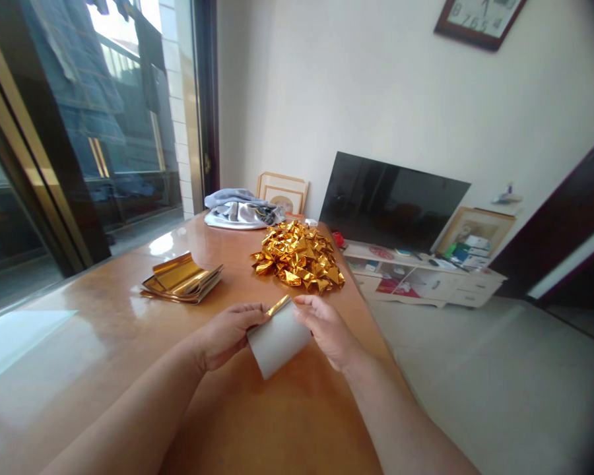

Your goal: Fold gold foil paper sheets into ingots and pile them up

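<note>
Hands meet just below the middle of the frame, over a glossy orange-brown wooden bench (103, 343). The left hand (226, 335) and the right hand (327, 328) hold between them a small curled sheet of foil paper (278, 344), matt white on the side turned to the camera and shiny gold along its upper edge. The fingers (255, 315) of the left hand are closed on the sheet's left edge, and the fingers (304, 305) of the right hand pinch its upper right corner. The sheet's lower corner points toward the bottom of the frame; whether it rests on the bench cannot be told. Just beyond the hands, a little above centre, lies a loose pile of folded gold foil pieces (299, 264). To the left of that pile, and apart from it, sits a flat stack of gold foil sheets (183, 280) with its top sheet curling upward. At the far end of the bench is a crumpled grey and white cloth bundle (240, 210), with a pale wooden picture frame (283, 192) leaning on the wall behind it. Right of centre, a black flat television screen (391, 201) stands on a low white cabinet (426, 280). A dark-framed wall clock (478, 20) shows in the upper right corner, and a large glass sliding door (79, 132) fills the upper left.
</note>
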A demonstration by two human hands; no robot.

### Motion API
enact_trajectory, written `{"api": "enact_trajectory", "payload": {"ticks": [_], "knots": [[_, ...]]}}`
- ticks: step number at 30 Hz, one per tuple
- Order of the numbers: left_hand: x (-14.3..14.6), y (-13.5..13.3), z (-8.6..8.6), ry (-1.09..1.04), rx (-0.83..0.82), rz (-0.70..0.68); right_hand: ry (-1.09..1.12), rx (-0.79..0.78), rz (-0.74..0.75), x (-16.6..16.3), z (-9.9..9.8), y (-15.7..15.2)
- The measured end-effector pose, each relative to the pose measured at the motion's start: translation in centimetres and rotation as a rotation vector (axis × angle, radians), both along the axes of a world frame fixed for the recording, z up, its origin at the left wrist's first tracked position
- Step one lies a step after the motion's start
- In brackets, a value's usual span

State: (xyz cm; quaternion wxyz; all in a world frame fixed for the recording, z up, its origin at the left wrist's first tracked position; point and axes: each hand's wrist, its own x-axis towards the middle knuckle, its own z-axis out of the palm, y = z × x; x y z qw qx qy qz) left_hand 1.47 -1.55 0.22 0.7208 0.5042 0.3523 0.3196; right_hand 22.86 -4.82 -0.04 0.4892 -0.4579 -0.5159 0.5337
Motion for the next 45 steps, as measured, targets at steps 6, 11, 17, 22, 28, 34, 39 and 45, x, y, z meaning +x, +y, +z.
{"api": "enact_trajectory", "payload": {"ticks": [6, 11, 17, 22, 28, 34, 39, 45], "knots": [[-0.2, 0.5, -0.3, 0.33, 0.258, 0.079, -0.102, -0.173, 0.048, -0.7, -0.6, -0.7], [-0.1, 1.3, -1.4, 0.671, 0.548, 0.134, -0.317, -0.16, 0.021, -1.0, -2.2, -0.5], [-0.4, 1.9, -2.7, 0.832, 0.849, 0.113, -0.681, 0.009, -0.037, -0.8, -2.9, -0.4], [-0.7, 1.5, -1.5, 0.934, 1.117, 0.152, -0.829, 0.061, -0.099, -0.9, -2.6, -0.5], [-0.1, 0.7, -0.8, 0.98, 1.102, 0.003, -0.833, 0.059, -0.082, -0.9, -2.5, -0.5], [0.1, 0.6, -1.3, 0.924, 1.096, -0.085, -0.791, 0.062, -0.068, -0.4, -2.8, -0.4], [0.1, 0.3, -1.0, 0.902, 1.038, -0.175, -0.638, -0.109, 0.042, 0.4, -2.0, -0.5], [-0.1, -0.1, -0.1, 0.86, 0.986, -0.255, -0.515, -0.257, 0.225, 1.5, -0.4, -0.8]]}}
